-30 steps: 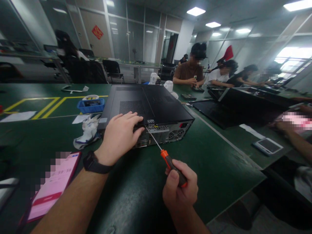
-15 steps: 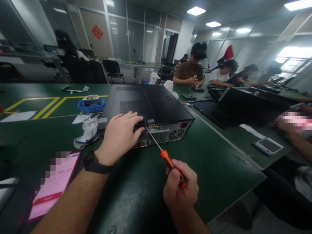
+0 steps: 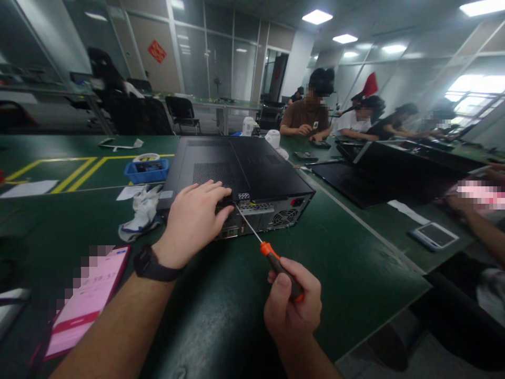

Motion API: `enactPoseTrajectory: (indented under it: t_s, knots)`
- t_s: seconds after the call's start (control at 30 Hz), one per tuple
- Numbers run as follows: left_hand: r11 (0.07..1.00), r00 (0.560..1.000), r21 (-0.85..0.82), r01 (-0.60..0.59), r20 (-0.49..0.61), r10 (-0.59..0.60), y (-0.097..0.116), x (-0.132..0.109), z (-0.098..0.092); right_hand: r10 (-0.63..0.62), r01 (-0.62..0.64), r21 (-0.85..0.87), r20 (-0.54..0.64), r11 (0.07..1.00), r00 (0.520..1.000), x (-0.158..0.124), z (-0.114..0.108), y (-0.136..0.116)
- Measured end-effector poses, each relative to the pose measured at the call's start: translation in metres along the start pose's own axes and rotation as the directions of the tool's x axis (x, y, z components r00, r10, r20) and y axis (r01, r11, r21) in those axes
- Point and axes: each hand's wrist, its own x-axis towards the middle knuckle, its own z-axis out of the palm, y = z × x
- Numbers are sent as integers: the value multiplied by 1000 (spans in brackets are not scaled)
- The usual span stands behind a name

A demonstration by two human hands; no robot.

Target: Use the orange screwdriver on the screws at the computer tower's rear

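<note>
A black computer case point(image 3: 262, 168) lies flat on the green table, its back panel with the fan grille point(image 3: 286, 217) facing me. My left hand point(image 3: 199, 218) rests on the case's near left edge, fingers stretched over the vented top panel and thumb by the back edge. In my right hand point(image 3: 294, 300) is a screwdriver point(image 3: 278, 263) with an orange and dark handle, gripped between thumb and fingers. Its thin shaft points up and left, and the tip meets the back edge of the case beside my left thumb. Whatever sits under the tip is too small to make out.
White gloves point(image 3: 142, 210) and a blue bin point(image 3: 147, 171) of parts lie left of the case. A phone point(image 3: 89, 300) with a pink screen is near my left forearm. Another opened black case point(image 3: 410, 163) stands at right, near a co-worker's arm point(image 3: 479, 221).
The screwdriver's handle has turned about its axis in my right hand, showing more of its dark side. Its tip stays in the same spot. My left hand has not moved.
</note>
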Motion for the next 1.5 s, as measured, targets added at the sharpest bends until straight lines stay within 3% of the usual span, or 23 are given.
enactPoseTrajectory:
  t_s: [0.23, 0.47, 0.73, 1.03, 1.5]
  knots:
    - [1000, 1000, 7, -1, 3, 1, 0, -1, -1, -79, 74, 131, 30, 989, 996, 11, 3, -3]
    - [1000, 1000, 5, 5, -4, -5, 0, -2, 1, -20, 20, 62, 10, 998, 1000, -1, 1, 3]
    - [1000, 1000, 12, 5, 5, -5, 0, -2, 0, -74, 67, 133, 44, 989, 996, 10, 2, -2]
    - [1000, 1000, 4, -2, 2, 2, 0, -1, 0, -9, 10, -59, 10, 998, 1000, -1, 0, 0]
    - [1000, 1000, 2, -3, 1, 3, 0, -2, 0, -9, 8, 44, 24, 999, 1000, 1, 1, 2]
